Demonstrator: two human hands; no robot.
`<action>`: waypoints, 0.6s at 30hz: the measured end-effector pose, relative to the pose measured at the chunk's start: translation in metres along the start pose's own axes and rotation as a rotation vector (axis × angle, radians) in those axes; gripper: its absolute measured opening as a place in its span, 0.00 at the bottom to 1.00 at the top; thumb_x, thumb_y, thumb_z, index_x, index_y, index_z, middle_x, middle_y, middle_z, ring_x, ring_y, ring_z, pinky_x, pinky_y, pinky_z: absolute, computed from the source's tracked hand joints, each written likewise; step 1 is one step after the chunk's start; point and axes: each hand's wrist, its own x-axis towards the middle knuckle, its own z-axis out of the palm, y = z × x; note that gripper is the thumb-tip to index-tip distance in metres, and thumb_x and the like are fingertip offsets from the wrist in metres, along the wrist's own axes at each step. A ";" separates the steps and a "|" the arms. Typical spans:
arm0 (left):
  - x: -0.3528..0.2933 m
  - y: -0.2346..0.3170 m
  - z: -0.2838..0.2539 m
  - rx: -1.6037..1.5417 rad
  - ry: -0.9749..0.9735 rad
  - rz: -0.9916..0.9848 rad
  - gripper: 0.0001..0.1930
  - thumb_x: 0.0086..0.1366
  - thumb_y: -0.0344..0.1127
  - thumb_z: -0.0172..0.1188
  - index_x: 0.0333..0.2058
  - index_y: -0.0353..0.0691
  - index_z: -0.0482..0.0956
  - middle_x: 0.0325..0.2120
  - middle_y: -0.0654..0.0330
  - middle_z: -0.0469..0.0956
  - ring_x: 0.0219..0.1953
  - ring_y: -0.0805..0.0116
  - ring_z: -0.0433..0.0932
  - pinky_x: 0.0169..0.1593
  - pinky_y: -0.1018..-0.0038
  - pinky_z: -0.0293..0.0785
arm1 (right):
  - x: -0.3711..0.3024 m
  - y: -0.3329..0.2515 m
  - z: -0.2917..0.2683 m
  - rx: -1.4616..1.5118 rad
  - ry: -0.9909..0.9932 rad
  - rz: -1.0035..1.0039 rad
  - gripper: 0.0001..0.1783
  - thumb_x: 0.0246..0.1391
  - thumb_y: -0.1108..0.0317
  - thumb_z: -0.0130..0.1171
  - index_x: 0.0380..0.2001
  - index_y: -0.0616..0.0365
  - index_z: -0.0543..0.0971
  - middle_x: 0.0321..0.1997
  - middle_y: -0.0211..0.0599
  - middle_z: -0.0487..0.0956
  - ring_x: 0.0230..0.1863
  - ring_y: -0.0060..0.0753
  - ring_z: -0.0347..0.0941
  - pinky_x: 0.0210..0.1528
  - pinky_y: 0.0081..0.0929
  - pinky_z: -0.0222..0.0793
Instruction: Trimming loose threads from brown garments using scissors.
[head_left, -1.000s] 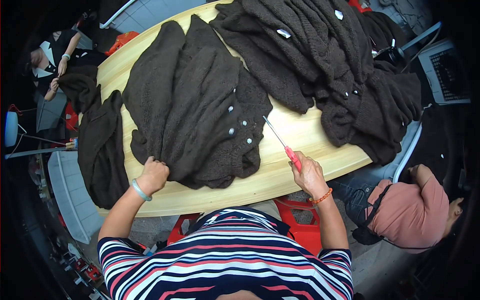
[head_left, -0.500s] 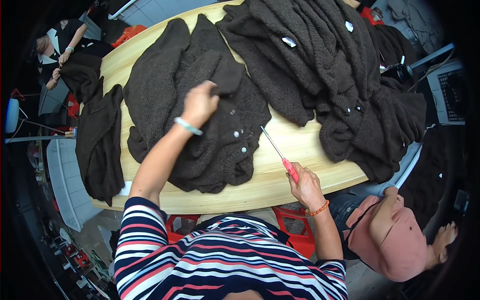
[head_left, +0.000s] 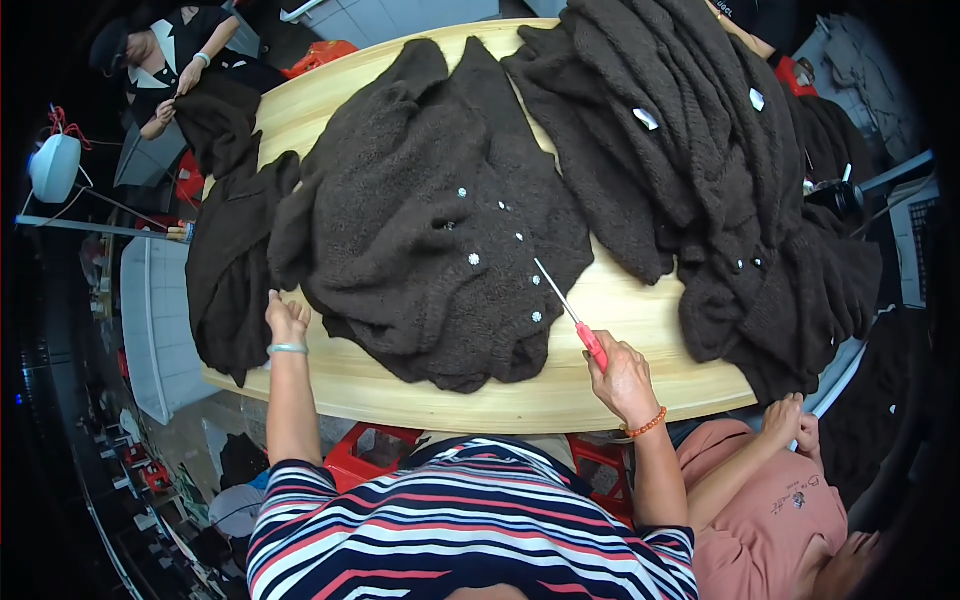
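Note:
A dark brown knitted cardigan [head_left: 400,230] lies spread in front of me, with several pale, shiny buttons [head_left: 474,259] showing down its front. At its left side my left hand [head_left: 288,318] is closed at the end of a sleeve, with the fingertips on the cuff; they are partly hidden. My right hand [head_left: 622,380] grips the red handle of a screwdriver-like tool [head_left: 590,342] with a thin, straight metal shaft. The shaft points up and left, its tip next to the cardigan's row of buttons.
All of this is on a light wooden table [head_left: 380,400] with a curved edge. A pile of similar brown knitwear [head_left: 650,130] covers the right side; another brown garment [head_left: 225,270] hangs over the left edge. One co-worker [head_left: 165,75] handles knitwear at far left; another [head_left: 760,480] sits close at right.
My left hand has moved from the cardigan's middle down and left to the sleeve end. The front now lies flatter with more buttons showing. My right hand keeps hold of the tool.

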 end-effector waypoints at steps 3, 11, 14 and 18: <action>-0.066 -0.019 0.027 0.063 -0.241 0.947 0.25 0.70 0.36 0.54 0.61 0.29 0.62 0.60 0.46 0.65 0.59 0.57 0.64 0.60 0.70 0.62 | 0.001 -0.009 0.007 0.015 0.041 0.008 0.13 0.56 0.67 0.57 0.45 0.55 0.74 0.27 0.53 0.77 0.33 0.57 0.76 0.40 0.49 0.71; -0.260 -0.064 0.060 1.285 -1.042 1.749 0.36 0.46 0.43 0.74 0.55 0.42 0.72 0.48 0.52 0.72 0.51 0.51 0.70 0.53 0.61 0.66 | 0.004 -0.038 0.019 0.021 0.008 -0.029 0.14 0.56 0.69 0.56 0.46 0.55 0.73 0.27 0.54 0.77 0.33 0.58 0.75 0.39 0.49 0.71; -0.222 -0.065 0.062 0.925 -1.202 1.568 0.21 0.49 0.29 0.69 0.44 0.36 0.76 0.36 0.51 0.73 0.43 0.51 0.73 0.46 0.62 0.70 | -0.003 -0.041 0.015 0.040 0.063 -0.010 0.14 0.56 0.68 0.56 0.46 0.55 0.73 0.27 0.54 0.77 0.33 0.58 0.75 0.39 0.49 0.70; -0.252 -0.047 0.028 0.795 -1.834 1.142 0.14 0.50 0.28 0.66 0.37 0.36 0.78 0.28 0.53 0.73 0.34 0.53 0.75 0.40 0.64 0.73 | -0.016 -0.027 0.023 0.017 0.088 0.047 0.14 0.57 0.67 0.57 0.46 0.54 0.73 0.26 0.53 0.76 0.33 0.58 0.75 0.38 0.49 0.70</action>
